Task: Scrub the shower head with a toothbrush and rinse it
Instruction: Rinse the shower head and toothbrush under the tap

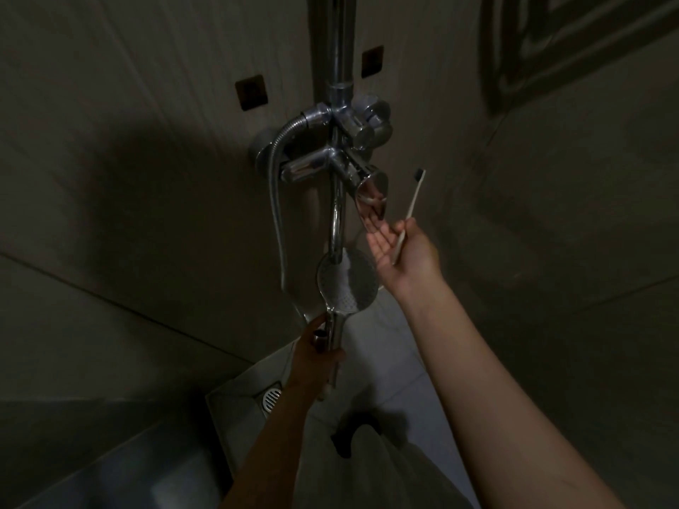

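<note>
A chrome hand-held shower head (347,284) faces me in the dim middle of the view, its round spray face showing. My left hand (318,352) grips its handle from below. A pale toothbrush (411,211) with dark bristles points upward in my right hand (406,251), which pinches the handle with the thumb while the fingers stretch toward the chrome lever (373,192) of the mixer tap. The fingertips lie just under that lever. A metal hose (277,214) loops from the tap down to the shower head.
The chrome riser pipe (343,42) runs up the tiled wall, with knobs (371,119) on the mixer. A floor drain (271,398) sits low at the left on the pale tiles. A dark patterned panel (573,42) hangs on the right wall.
</note>
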Action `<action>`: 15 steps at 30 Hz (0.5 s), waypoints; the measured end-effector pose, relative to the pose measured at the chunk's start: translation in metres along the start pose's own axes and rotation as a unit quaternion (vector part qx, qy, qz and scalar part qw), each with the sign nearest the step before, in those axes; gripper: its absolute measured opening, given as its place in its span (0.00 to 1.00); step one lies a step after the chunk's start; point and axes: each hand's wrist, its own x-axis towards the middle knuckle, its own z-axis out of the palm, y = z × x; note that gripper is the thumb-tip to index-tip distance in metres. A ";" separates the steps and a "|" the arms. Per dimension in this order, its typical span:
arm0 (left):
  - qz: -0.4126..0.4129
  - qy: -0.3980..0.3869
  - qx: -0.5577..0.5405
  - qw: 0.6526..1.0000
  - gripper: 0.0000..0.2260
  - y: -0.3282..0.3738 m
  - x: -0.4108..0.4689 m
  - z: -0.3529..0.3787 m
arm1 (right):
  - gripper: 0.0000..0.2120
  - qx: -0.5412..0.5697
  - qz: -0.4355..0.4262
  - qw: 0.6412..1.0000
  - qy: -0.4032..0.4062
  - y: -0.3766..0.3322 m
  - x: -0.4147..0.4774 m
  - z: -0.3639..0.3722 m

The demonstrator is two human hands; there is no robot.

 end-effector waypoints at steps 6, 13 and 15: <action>-0.003 -0.009 -0.015 1.000 0.28 0.004 -0.003 0.000 | 0.19 0.000 -0.005 1.000 0.009 -0.001 -0.001 -0.001; -0.004 0.000 0.000 1.000 0.28 0.002 -0.003 0.000 | 0.19 -0.005 -0.009 1.000 0.000 -0.002 -0.005 -0.005; -0.013 -0.002 0.001 1.000 0.29 0.002 -0.004 -0.001 | 0.19 -0.014 -0.019 1.000 0.012 -0.003 -0.008 -0.009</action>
